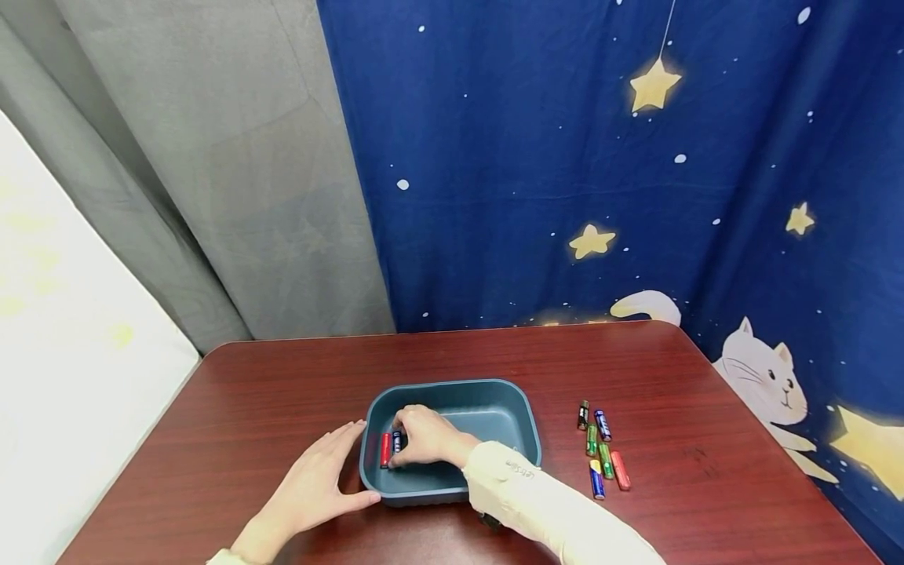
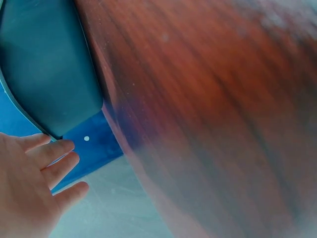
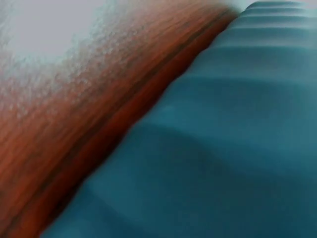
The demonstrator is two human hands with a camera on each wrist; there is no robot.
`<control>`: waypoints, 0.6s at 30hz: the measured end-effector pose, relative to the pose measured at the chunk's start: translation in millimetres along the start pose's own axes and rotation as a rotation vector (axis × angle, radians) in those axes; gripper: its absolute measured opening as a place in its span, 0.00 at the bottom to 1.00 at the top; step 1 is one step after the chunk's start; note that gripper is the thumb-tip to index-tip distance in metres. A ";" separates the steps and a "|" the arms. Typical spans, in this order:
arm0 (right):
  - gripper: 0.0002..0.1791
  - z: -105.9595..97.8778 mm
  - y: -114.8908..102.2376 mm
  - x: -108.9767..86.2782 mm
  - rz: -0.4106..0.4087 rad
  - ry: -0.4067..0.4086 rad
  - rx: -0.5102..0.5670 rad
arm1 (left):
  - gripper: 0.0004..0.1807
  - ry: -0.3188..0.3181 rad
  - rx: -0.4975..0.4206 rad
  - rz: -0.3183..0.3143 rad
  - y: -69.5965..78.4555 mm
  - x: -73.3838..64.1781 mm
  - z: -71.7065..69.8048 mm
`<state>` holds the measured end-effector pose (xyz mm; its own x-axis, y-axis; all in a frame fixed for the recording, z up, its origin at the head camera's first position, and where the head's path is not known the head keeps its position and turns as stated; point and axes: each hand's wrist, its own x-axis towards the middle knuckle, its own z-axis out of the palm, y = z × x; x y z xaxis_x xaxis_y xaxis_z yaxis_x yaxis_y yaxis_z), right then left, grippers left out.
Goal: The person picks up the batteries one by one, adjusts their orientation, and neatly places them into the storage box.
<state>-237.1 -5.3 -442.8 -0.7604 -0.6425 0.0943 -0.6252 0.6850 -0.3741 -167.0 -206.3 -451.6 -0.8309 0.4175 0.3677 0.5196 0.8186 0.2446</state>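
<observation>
A dark teal rectangular tray [image 1: 487,392] sits on the table. Inside it, by the left wall, a red battery [image 1: 384,450] lies beside a dark blue battery [image 1: 397,441]. My right hand [image 1: 427,436] reaches into the tray and pinches the blue battery between thumb and fingers, partly covering it. Spread along the tray's left side, my left hand [image 1: 314,475] has its fingertips and thumb at the rim. The left wrist view has the same left hand [image 2: 29,178] with straight fingers near the tray corner. Only the tray's ridged wall [image 3: 223,124] fills the right wrist view, with no hand showing.
Right of the tray, several loose batteries lie in a cluster on the brown table [image 1: 282,392], among them a red battery [image 1: 620,471], a blue and yellow battery [image 1: 597,480] and a green battery [image 1: 606,461]. A blue starry curtain [image 1: 508,157] hangs behind the table.
</observation>
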 end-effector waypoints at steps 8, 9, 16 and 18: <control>0.28 -15.7 2.6 -6.3 0.004 0.010 0.061 | 0.51 -0.001 0.000 -0.005 0.1 0.6 -0.2; 0.28 -18.7 2.9 -7.5 0.007 0.010 0.065 | 0.51 -0.002 0.000 -0.006 0.3 0.8 -0.4; 0.30 -45.5 2.8 -18.7 0.002 0.041 0.136 | 0.52 -0.014 0.004 -0.024 1.1 1.0 -0.8; 0.30 -53.3 4.5 -23.0 -0.005 0.058 0.163 | 0.52 -0.022 0.002 -0.031 1.4 1.2 -1.2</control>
<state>-231.8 30.9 -397.5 -0.7694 -0.6214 0.1478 -0.5954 0.6140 -0.5181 -167.1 -205.1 -449.7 -0.8510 0.4004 0.3399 0.4929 0.8322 0.2538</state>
